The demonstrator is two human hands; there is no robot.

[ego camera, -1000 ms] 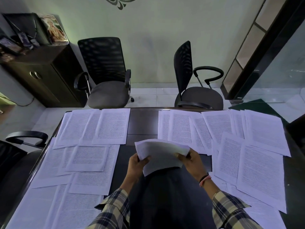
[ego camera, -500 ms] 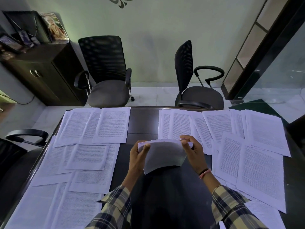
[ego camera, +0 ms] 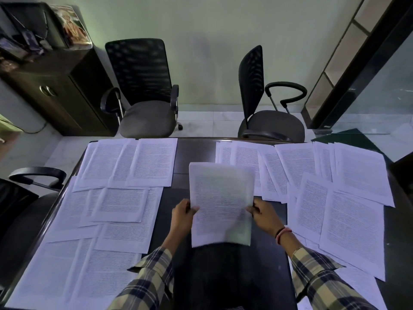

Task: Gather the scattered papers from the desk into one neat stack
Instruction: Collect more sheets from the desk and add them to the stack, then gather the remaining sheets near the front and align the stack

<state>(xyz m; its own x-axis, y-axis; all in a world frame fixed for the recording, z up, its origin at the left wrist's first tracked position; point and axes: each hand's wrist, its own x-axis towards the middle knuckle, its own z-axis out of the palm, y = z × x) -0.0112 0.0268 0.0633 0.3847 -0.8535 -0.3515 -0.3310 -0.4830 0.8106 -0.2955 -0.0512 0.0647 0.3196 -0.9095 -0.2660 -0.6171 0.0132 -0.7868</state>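
The dark desk (ego camera: 196, 153) was the biggest thing in view, and printed papers lay overlapping on it — one spread (ego camera: 107, 198) on the desk's left part, another (ego camera: 330, 198) on its right part. Above the bare middle strip of the desk a held stack of sheets (ego camera: 221, 204) stood with the text facing the person. The left hand (ego camera: 182, 217) gripped the stack's left edge and the right hand (ego camera: 263, 217) gripped its right edge — fingers curled behind, thumbs on front.

Plaid sleeves (ego camera: 154, 278) — red wrist band (ego camera: 282, 234)
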